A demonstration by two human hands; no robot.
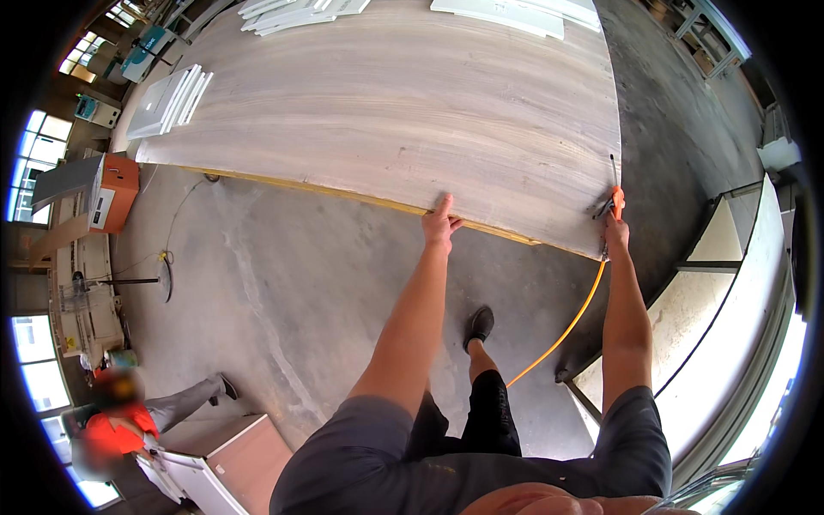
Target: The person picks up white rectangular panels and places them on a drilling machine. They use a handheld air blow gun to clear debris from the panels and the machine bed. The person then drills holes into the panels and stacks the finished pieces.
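My right hand (616,232) is closed around an orange air blow gun (617,202) at the right corner of a large wood-grain table (395,112). The gun's thin dark nozzle points away from me, over the table's right edge. A yellow air hose (573,322) hangs from the grip and curves down toward my legs. My left hand (439,227) rests at the near edge of the table, one finger stretched onto the top and the thumb out to the right. It holds nothing; its other fingers are partly hidden.
White panels lie stacked at the table's left (172,101), far side (296,12) and far right (515,14). A pedestal fan (165,279) and orange-sided box (116,193) stand left. At lower left a person in orange (129,429) handles a cabinet (232,468). Large boards (712,318) lean at right.
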